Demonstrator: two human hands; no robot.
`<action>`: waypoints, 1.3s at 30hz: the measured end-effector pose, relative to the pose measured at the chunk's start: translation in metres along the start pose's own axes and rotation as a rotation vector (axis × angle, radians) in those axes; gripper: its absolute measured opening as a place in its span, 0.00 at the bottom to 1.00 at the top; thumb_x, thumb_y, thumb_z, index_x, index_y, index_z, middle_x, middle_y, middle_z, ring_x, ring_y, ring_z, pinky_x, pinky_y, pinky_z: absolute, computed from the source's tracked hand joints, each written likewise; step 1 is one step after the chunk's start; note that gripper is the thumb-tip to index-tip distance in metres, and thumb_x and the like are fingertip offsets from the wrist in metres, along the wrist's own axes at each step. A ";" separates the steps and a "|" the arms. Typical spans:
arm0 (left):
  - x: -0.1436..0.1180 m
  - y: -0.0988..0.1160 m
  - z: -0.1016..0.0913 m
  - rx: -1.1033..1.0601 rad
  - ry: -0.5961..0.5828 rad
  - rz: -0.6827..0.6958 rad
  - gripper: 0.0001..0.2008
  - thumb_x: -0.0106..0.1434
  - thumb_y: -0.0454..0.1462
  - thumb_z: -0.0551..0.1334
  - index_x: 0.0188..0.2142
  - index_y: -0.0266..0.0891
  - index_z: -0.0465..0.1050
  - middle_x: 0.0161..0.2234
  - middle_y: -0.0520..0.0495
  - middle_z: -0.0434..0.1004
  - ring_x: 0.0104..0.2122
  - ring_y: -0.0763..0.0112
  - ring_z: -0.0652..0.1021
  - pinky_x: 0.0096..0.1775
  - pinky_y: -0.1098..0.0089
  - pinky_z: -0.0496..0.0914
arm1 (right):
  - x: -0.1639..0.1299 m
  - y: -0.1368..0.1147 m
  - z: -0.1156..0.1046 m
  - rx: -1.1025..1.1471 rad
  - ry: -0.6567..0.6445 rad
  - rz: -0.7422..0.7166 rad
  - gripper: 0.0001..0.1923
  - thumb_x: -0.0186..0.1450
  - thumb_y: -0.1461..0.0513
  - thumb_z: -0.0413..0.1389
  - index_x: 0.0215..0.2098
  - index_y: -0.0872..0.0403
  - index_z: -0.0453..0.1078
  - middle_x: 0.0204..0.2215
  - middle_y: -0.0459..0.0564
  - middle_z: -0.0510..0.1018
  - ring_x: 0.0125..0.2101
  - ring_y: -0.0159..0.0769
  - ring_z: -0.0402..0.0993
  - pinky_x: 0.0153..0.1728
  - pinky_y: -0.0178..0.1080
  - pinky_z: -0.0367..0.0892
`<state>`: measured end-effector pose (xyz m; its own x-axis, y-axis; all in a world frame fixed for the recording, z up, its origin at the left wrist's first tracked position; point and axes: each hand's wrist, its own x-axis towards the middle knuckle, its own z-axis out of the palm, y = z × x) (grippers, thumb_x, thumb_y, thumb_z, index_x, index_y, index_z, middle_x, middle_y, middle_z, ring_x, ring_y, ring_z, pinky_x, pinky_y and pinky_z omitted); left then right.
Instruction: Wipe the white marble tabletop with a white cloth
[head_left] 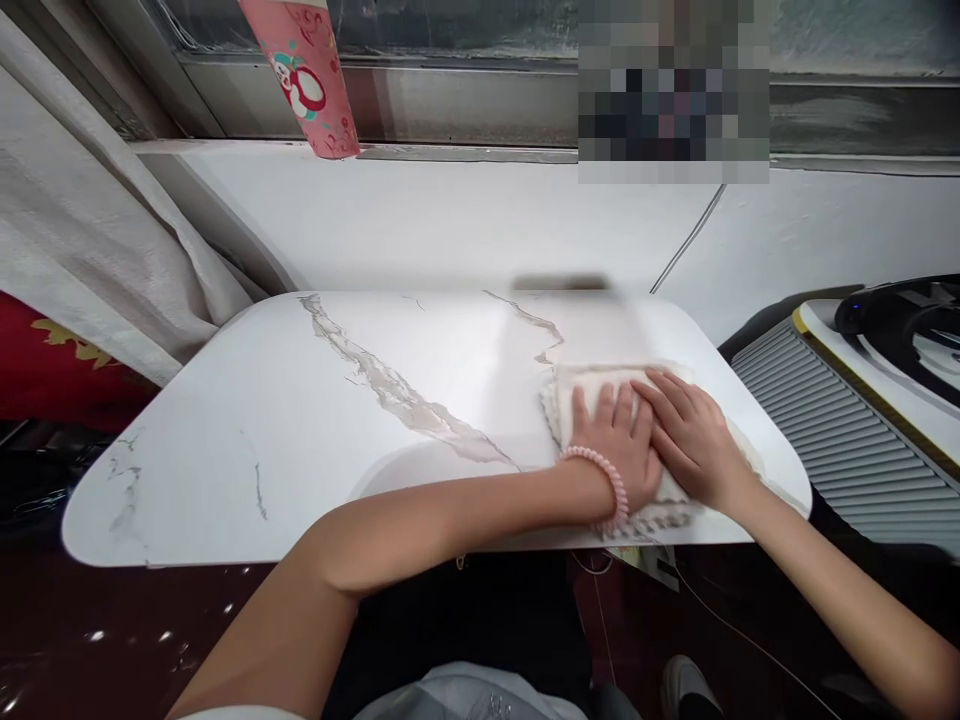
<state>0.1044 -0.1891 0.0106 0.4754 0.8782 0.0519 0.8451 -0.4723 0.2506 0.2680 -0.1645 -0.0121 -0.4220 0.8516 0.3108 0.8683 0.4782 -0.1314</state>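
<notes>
A folded cream cloth (589, 377) with a fluffy fringe lies at the right part of a white table (247, 400) with grey-brown marble veins. My left hand (616, 442), a pink beaded bracelet at its wrist, reaches across and rests flat on the cloth, fingers spread. Beside it my right hand (697, 435) also presses down flat with its fingers stretched out, some of them against or over the edge of the left hand. Both palms hide much of the cloth, and its right edge is blurred.
A pink patterned paper cup or carton (319, 90) stands on the window ledge. At the left hangs a pale curtain (97, 200). To the right is a ribbed grey and white appliance (862, 430). Cables run across the dark red floor (187, 640) below.
</notes>
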 end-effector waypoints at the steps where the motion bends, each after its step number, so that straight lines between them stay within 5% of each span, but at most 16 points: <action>1: -0.005 0.008 0.002 -0.009 -0.004 0.022 0.32 0.69 0.45 0.42 0.68 0.31 0.52 0.70 0.37 0.47 0.69 0.47 0.51 0.66 0.39 0.46 | -0.012 0.001 -0.004 0.014 -0.009 0.000 0.28 0.70 0.54 0.38 0.68 0.43 0.52 0.65 0.53 0.62 0.66 0.50 0.53 0.62 0.60 0.53; 6: -0.009 0.039 0.012 -0.033 -0.019 0.104 0.33 0.69 0.45 0.41 0.68 0.29 0.51 0.70 0.34 0.47 0.69 0.44 0.50 0.65 0.36 0.48 | -0.049 0.023 -0.018 0.039 -0.026 0.023 0.29 0.69 0.53 0.40 0.69 0.39 0.50 0.66 0.51 0.61 0.66 0.50 0.53 0.63 0.61 0.52; 11: 0.022 0.048 0.017 -0.031 0.030 0.121 0.33 0.69 0.45 0.42 0.68 0.27 0.52 0.69 0.32 0.50 0.68 0.43 0.53 0.65 0.38 0.48 | -0.035 0.057 -0.020 0.059 -0.038 0.077 0.27 0.68 0.53 0.41 0.64 0.38 0.58 0.63 0.51 0.65 0.64 0.50 0.58 0.61 0.60 0.55; 20: 0.121 0.010 0.015 -0.035 -0.006 0.055 0.33 0.68 0.45 0.42 0.68 0.30 0.49 0.71 0.37 0.47 0.69 0.50 0.50 0.66 0.40 0.42 | 0.057 0.102 -0.003 0.046 -0.008 0.113 0.26 0.67 0.52 0.39 0.58 0.45 0.65 0.60 0.53 0.69 0.62 0.48 0.60 0.61 0.56 0.55; 27: 0.173 -0.026 0.009 -0.032 -0.014 -0.019 0.33 0.68 0.47 0.39 0.70 0.35 0.46 0.72 0.43 0.43 0.70 0.56 0.47 0.67 0.44 0.37 | 0.121 0.124 0.016 0.073 -0.002 0.075 0.25 0.69 0.52 0.38 0.58 0.48 0.65 0.59 0.54 0.70 0.61 0.51 0.62 0.59 0.58 0.57; 33: 0.202 -0.041 0.004 -0.036 -0.015 -0.029 0.33 0.69 0.45 0.40 0.69 0.36 0.47 0.71 0.45 0.44 0.70 0.59 0.48 0.67 0.45 0.37 | 0.148 0.136 0.027 0.074 0.039 0.131 0.24 0.67 0.53 0.40 0.55 0.49 0.67 0.57 0.55 0.72 0.59 0.51 0.64 0.57 0.58 0.58; 39: 0.196 -0.040 0.008 -0.014 0.032 -0.012 0.32 0.69 0.45 0.40 0.69 0.36 0.49 0.71 0.45 0.46 0.70 0.59 0.49 0.67 0.46 0.37 | 0.140 0.132 0.027 0.068 0.071 0.151 0.24 0.67 0.54 0.41 0.57 0.49 0.66 0.59 0.54 0.71 0.60 0.51 0.62 0.59 0.59 0.56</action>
<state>0.1655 0.0015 0.0031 0.4572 0.8858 0.0798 0.8470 -0.4610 0.2646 0.3166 0.0241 -0.0110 -0.2666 0.8987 0.3482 0.8998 0.3615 -0.2442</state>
